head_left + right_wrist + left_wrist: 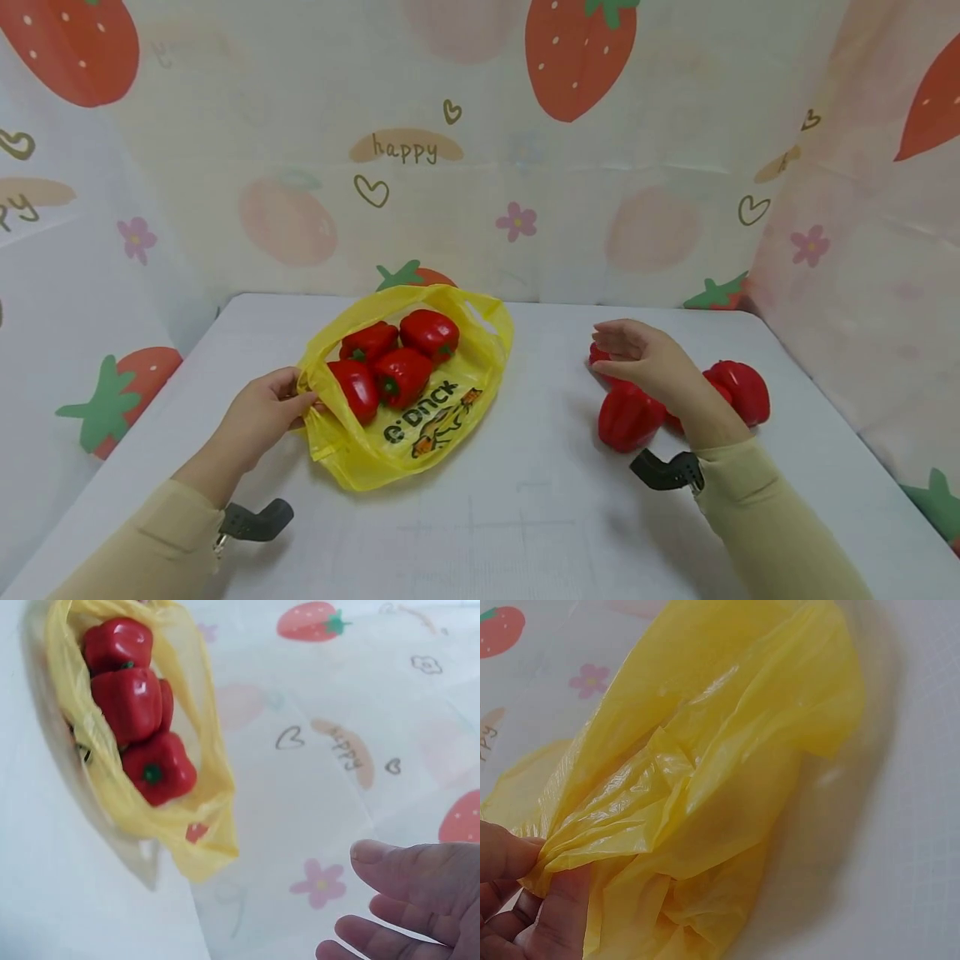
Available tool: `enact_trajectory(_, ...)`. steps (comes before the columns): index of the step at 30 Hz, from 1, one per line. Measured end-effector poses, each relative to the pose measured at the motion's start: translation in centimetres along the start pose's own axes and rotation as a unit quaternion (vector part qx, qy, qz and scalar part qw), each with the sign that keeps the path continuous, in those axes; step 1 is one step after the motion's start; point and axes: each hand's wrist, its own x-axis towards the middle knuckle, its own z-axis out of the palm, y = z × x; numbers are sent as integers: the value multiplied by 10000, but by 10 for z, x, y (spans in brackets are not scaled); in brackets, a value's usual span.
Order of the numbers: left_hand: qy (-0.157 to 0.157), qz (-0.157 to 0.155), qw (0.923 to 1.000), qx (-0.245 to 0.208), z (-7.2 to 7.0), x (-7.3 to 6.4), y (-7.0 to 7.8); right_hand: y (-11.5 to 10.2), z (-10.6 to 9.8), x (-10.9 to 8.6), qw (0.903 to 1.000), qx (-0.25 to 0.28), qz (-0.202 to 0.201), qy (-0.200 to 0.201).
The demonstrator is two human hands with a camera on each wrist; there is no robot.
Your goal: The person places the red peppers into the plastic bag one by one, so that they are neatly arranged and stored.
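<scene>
A yellow plastic bag (480, 392) lies spread open on the table, with several red bell peppers (402, 375) inside it. My left hand (258, 417) pinches the bag's left edge; in the left wrist view the thumb and fingers grip the gathered yellow plastic (622, 817). At the right, my right hand (648, 362) hovers above a group of loose red bell peppers (630, 417), fingers extended and holding nothing. The right wrist view shows this hand (420, 900) with its thumb apart from the fingers. It partly hides the peppers beneath it.
Another red pepper (741, 392) sits at the right of the loose group. The white table (525, 533) has its back edge against a strawberry-print cloth (562, 183), which also hangs at both sides. Dark wrist devices (258, 521) stick out by each sleeve.
</scene>
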Motion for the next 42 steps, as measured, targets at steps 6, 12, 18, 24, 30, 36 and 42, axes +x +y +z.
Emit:
enact_trajectory(6,-23,-13,10000,-63,-1,-1,0,18,-10,-19,9994,-96,320,97)
enact_trajectory(12,-38,-4,10000,-87,-2,-1,0,32,-14,-40,9983,-360,410,205)
enact_trajectory(18,-17,-1,10000,-60,-1,-2,1,44,-13,-52,9974,-289,560,358)
enact_trajectory(24,-2,20,10000,-80,0,-3,1,62,-2,-57,9990,109,256,341)
enact_trajectory(30,1,62,9999,-100,0,-1,-1,72,7,-58,9983,142,228,514)
enact_trajectory(36,13,85,9999,-111,0,-1,-2,74,15,-57,9968,-64,477,639)
enact_trajectory(42,-9,54,9999,-108,0,-1,-2,80,23,-55,9960,-38,668,591)
